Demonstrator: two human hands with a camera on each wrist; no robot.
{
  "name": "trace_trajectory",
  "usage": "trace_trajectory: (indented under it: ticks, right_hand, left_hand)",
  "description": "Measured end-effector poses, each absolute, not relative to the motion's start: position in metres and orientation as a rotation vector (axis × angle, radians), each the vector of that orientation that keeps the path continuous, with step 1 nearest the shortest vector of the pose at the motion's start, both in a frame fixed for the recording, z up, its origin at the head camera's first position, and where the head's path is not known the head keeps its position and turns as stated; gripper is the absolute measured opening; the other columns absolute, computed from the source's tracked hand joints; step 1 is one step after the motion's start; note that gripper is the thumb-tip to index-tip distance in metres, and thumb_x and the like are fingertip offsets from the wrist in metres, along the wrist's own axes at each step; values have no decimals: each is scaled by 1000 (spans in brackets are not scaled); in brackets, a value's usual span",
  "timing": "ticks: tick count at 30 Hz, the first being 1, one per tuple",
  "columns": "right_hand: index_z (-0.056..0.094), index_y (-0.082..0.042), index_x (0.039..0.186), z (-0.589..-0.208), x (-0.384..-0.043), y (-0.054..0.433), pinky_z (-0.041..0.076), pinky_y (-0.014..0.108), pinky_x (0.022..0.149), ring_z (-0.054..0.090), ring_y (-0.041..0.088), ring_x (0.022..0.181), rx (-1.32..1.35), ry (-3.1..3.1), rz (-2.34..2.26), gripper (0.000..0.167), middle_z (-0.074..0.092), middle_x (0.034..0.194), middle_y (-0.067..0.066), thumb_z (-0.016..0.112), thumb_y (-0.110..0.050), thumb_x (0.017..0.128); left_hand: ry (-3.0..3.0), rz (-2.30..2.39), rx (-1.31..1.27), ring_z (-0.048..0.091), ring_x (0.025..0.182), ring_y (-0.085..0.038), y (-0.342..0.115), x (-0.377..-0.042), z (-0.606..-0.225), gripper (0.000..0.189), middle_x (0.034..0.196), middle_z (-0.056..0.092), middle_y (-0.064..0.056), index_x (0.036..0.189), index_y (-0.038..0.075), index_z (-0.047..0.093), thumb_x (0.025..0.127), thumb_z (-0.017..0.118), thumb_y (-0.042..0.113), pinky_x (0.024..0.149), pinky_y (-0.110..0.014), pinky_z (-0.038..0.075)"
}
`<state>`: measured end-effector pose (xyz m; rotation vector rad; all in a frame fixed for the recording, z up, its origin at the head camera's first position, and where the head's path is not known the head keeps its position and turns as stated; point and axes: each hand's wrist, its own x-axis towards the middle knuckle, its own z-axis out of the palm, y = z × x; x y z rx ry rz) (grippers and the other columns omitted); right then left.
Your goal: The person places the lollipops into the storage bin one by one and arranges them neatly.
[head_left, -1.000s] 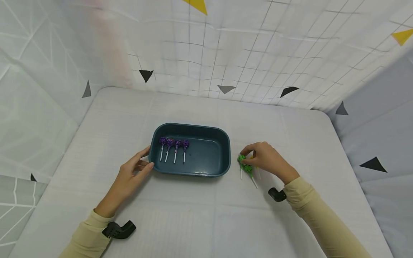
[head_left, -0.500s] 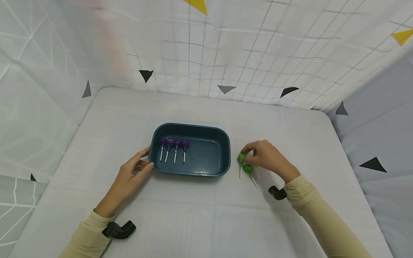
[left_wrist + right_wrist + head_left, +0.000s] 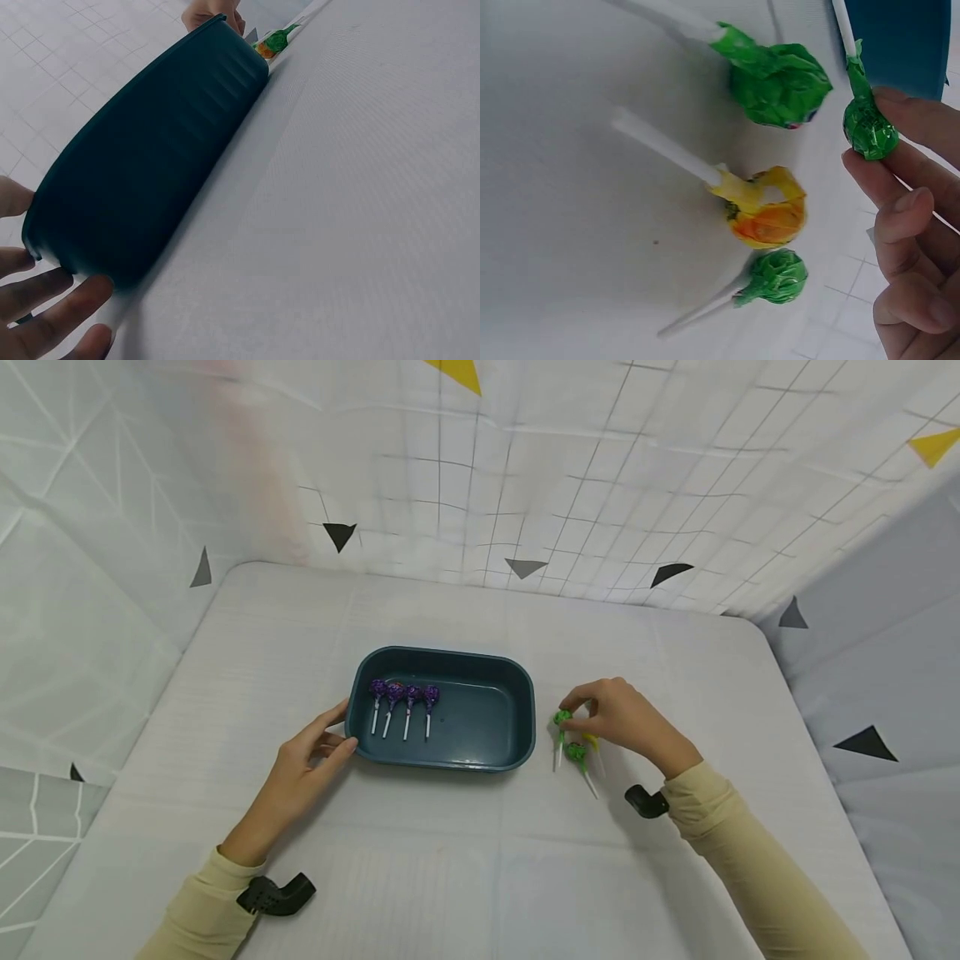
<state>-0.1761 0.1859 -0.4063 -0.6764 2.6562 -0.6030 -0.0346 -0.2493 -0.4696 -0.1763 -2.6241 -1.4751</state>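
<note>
My right hand (image 3: 622, 720) pinches the wrapped head of a green lollipop (image 3: 870, 133) between thumb and fingertips, its white stick pointing away from the palm. On the table beneath lie another green lollipop (image 3: 780, 86), a yellow lollipop (image 3: 765, 210) and a further green lollipop (image 3: 776, 277); in the head view the hand covers part of this group. At the left end of a dark teal tray (image 3: 487, 727), my left hand (image 3: 300, 777) touches the outer wall with spread fingers. Several purple lollipops (image 3: 412, 694) lie in a row in the tray's left half, sticks toward me.
A white-covered table (image 3: 465, 868) carries everything. Behind it hangs a white curtain (image 3: 570, 468) with grid lines and triangles. Black wrist cameras (image 3: 277, 896) are strapped to both sleeves.
My right hand has risen slightly away from the table, lifting the green lollipop apart from the one beside it. More of the yellow lollipop shows now. The left hand and tray stay put.
</note>
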Motion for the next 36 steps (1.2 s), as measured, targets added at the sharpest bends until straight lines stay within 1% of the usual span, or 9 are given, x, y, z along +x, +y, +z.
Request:
trace_trajectory:
  ticks: [6, 9, 18, 24, 29, 36]
  right_hand:
    - [81, -14, 108, -397, -178, 184, 50, 29, 61, 61, 19, 76, -669, 2655, -594, 26, 79, 100, 0, 86, -24, 85]
    - [81, -15, 108, -392, -180, 183, 52, 30, 62, 64, 18, 77, -670, 2662, -591, 25, 79, 101, 1, 86, -24, 85]
    - [80, -14, 109, -380, -185, 174, 51, 32, 57, 61, 14, 66, -693, 2658, -589, 26, 79, 101, 1, 86, -24, 85]
    - [80, -14, 108, -375, -186, 171, 51, 31, 56, 61, 14, 65, -725, 2658, -579, 26, 80, 101, 1, 86, -25, 85]
    - [80, -15, 108, -371, -186, 170, 50, 30, 56, 60, 16, 66, -730, 2648, -588, 25, 79, 99, -1, 86, -24, 85]
    - [81, -17, 107, -365, -190, 165, 50, 29, 57, 60, 14, 63, -773, 2634, -605, 22, 79, 99, -4, 85, -24, 86]
  left_hand:
    - [-2625, -1477, -175, 63, 99, 2, -250, -34, -470, 58, 147, 59, -17, 158, 15, 44, 104, 63, 16, 89, -12, 49]
    - [-2623, -1481, -173, 63, 99, 3, -249, -34, -469, 58, 148, 59, -17, 158, 15, 44, 104, 63, 16, 89, -11, 49]
    - [-2617, -1492, -173, 63, 99, 3, -249, -35, -468, 57, 148, 58, -19, 158, 13, 44, 104, 63, 15, 89, -9, 48]
    - [-2620, -1490, -177, 63, 99, 2, -249, -35, -468, 57, 148, 58, -19, 158, 13, 44, 104, 63, 15, 89, -10, 49]
    - [-2615, -1496, -181, 63, 99, 2, -249, -36, -468, 57, 147, 59, -19, 158, 12, 44, 104, 63, 14, 89, -9, 48]
    - [-2615, -1491, -174, 63, 99, 1, -249, -35, -468, 57, 148, 58, -19, 158, 13, 44, 104, 63, 14, 89, -8, 48]
